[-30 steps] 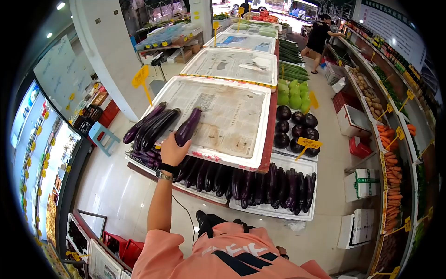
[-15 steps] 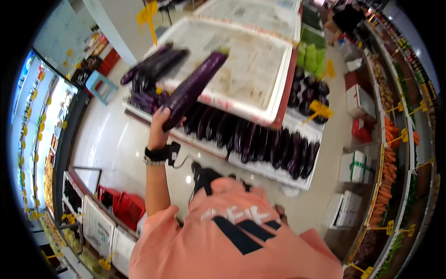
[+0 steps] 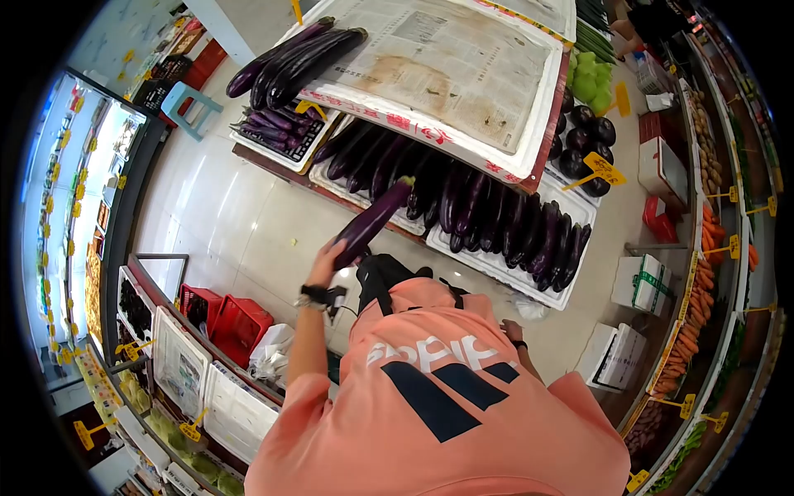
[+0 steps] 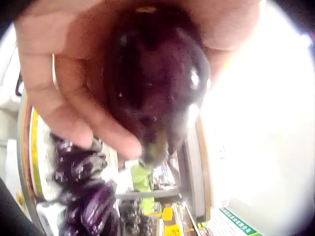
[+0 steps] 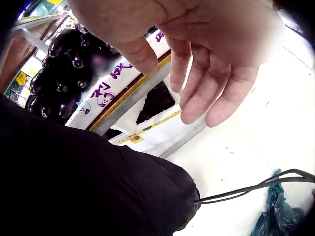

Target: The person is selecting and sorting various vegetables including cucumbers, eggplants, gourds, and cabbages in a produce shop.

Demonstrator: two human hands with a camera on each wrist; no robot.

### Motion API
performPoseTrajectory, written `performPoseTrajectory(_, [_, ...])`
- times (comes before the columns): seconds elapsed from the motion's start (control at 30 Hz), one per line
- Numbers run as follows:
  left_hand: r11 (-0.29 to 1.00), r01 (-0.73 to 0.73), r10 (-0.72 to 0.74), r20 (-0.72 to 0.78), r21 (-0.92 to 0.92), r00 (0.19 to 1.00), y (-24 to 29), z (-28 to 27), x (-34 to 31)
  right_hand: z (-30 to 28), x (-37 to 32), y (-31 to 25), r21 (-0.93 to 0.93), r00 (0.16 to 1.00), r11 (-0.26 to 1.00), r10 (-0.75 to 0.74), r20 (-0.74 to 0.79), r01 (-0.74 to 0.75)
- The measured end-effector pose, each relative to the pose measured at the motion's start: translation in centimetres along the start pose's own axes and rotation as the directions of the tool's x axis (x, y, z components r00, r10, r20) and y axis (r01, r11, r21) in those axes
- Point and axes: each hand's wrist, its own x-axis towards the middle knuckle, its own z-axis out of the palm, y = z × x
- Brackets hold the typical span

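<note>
The left hand (image 3: 324, 266) grips a long purple eggplant (image 3: 374, 221) by its thick end, in front of the lower eggplant tray (image 3: 529, 285); its green stem end points away, up and right. Close up in the left wrist view, the fingers of the left hand (image 4: 83, 83) curl around the dark glossy eggplant (image 4: 157, 83). The right hand (image 3: 513, 331) hangs low at the body's right side. In the right wrist view the right hand (image 5: 197, 64) has loosely bent fingers and holds nothing. Several eggplants (image 3: 318, 64) lie on the left corner of the upper newspaper-lined tray (image 3: 430, 74).
Round dark eggplants (image 3: 589, 136) and green vegetables (image 3: 590, 81) lie right of the stand. Carrots (image 3: 693, 326) fill a shelf at the right. Red baskets (image 3: 238, 324) and a plastic bag (image 3: 271, 351) are at the lower left; a blue stool (image 3: 186, 109) stands at the upper left.
The left hand took the single eggplant off the upper tray and carried it back toward the body. The head view has shifted, with the stand now higher in the picture.
</note>
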Motion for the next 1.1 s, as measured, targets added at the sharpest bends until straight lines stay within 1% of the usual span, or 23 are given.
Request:
performPoseTrajectory(0.03, [0.998, 0.043, -0.042, 0.005, -0.039, 0.999, -0.7, 1.5, 1.8, 0.2, 0.0, -1.2, 0.093, 0.998, 0.994, 0.058, -0.010, -0.056])
performPoseTrajectory(0.07, [0.999, 0.024, -0.025, -0.021, -0.040, 0.999, -1.0, 3.6, 3.7, 0.4, -0.2, -2.2, 0.189, 0.993, 0.976, 0.118, -0.018, -0.112])
performPoseTrajectory(0.23, [0.997, -0.040, 0.032, -0.141, -0.059, 0.989, -3.8, 11.3, 15.0, 0.8, -2.9, -3.8, 0.297, 0.995, 0.954, 0.058, -0.086, -0.030])
performPoseTrajectory(0.3, [0.999, 0.011, -0.017, -0.161, -0.040, 0.987, -4.6, 13.7, 18.8, 1.3, -4.0, -3.5, 0.334, 0.992, 0.942, 0.052, -0.112, -0.012])
performPoseTrajectory(0.37, [1.000, 0.006, -0.011, -0.161, -0.031, 0.987, -6.5, 14.9, 22.4, 1.3, -4.3, -0.4, 0.371, 0.990, 0.929, 0.056, -0.126, -0.006])
performPoseTrajectory(0.43, [0.997, -0.010, 0.028, -0.242, 0.076, 0.970, -6.7, 16.6, 23.1, 1.3, -5.0, 3.8, 0.413, 0.986, 0.910, 0.047, -0.160, 0.023])
performPoseTrajectory(0.47, [0.990, 0.036, -0.002, -0.240, 0.138, 0.971, -7.3, 16.7, 24.0, 1.9, -7.9, 3.6, 0.350, 0.971, 0.936, 0.051, -0.234, 0.036])
performPoseTrajectory(0.5, [0.981, 0.073, -0.022, -0.273, 0.178, 0.962, -6.3, 17.4, 23.0, 2.2, -8.6, 4.9, 0.331, 0.967, 0.944, 0.086, -0.239, -0.002])
performPoseTrajectory(0.57, [0.850, -0.102, 0.271, -0.263, 0.517, 0.926, -11.6, 15.4, 26.4, 2.9, -10.1, 8.1, 0.280, 0.963, 0.957, 0.144, -0.228, -0.077])
performPoseTrajectory(0.6, [0.861, -0.174, 0.292, -0.184, 0.478, 0.939, -12.8, 14.9, 26.9, 3.3, -10.6, 9.3, 0.257, 0.961, 0.960, 0.166, -0.221, -0.106])
performPoseTrajectory(0.63, [0.789, -0.163, 0.355, -0.223, 0.593, 0.908, -11.2, 16.1, 24.7, 3.6, -11.0, 10.4, 0.236, 0.961, 0.963, 0.180, -0.211, -0.129])
performPoseTrajectory(0.7, [0.704, -0.197, 0.446, -0.209, 0.682, 0.870, -9.5, 16.7, 22.3, 4.3, -11.5, 11.9, 0.188, 0.961, 0.968, 0.200, -0.193, -0.164])
performPoseTrajectory(0.73, [0.703, -0.204, 0.430, -0.180, 0.682, 0.885, -9.3, 16.1, 22.0, 4.5, -11.7, 12.2, 0.172, 0.961, 0.969, 0.208, -0.184, -0.177])
performPoseTrajectory(0.77, [0.708, -0.242, 0.437, -0.141, 0.664, 0.888, -8.8, 15.5, 21.4, 4.6, -11.9, 12.4, 0.166, 0.960, 0.968, 0.217, -0.177, -0.188])
performPoseTrajectory(0.83, [0.752, -0.398, 0.517, -0.095, 0.526, 0.851, -7.4, 13.9, 20.6, 4.5, -11.7, 12.3, 0.158, 0.961, 0.969, 0.218, -0.172, -0.192])
performPoseTrajectory(0.87, [0.721, -0.461, 0.573, -0.071, 0.518, 0.816, -5.2, 13.1, 19.6, 4.4, -11.6, 12.3, 0.156, 0.961, 0.968, 0.220, -0.166, -0.195])
performPoseTrajectory(0.9, [0.711, -0.528, 0.628, -0.080, 0.464, 0.775, -3.5, 11.6, 19.8, 4.3, -11.3, 12.0, 0.158, 0.962, 0.968, 0.220, -0.163, -0.195])
performPoseTrajectory(0.93, [0.722, -0.553, 0.653, -0.147, 0.417, 0.743, 0.3, 10.9, 18.4, 4.1, -11.0, 11.7, 0.166, 0.962, 0.968, 0.216, -0.165, -0.189])
performPoseTrajectory(0.97, [0.557, -0.695, 0.806, -0.096, 0.455, 0.584, 3.4, 8.7, 18.6, 3.8, -10.5, 11.2, 0.184, 0.962, 0.966, 0.213, -0.171, -0.181])
performPoseTrajectory(1.0, [0.611, -0.608, 0.756, -0.147, 0.507, 0.637, 5.5, 4.5, 19.6, 3.7, -9.8, 10.4, 0.200, 0.963, 0.965, 0.206, -0.173, -0.171])
performPoseTrajectory(1.03, [0.859, -0.502, 0.501, -0.359, 0.097, 0.788, 10.3, 4.0, 17.0, 3.4, -9.1, 9.4, 0.225, 0.964, 0.962, 0.198, -0.177, -0.156])
performPoseTrajectory(1.07, [0.852, -0.522, 0.492, -0.382, 0.029, 0.782, 13.3, 1.4, 16.3, 3.0, -8.2, 8.1, 0.263, 0.965, 0.955, 0.188, -0.186, -0.135])
performPoseTrajectory(1.1, [0.876, -0.464, 0.365, -0.451, -0.129, 0.815, 16.1, -0.3, 15.8, 2.7, -7.3, 6.5, 0.311, 0.965, 0.944, 0.177, -0.194, -0.111])
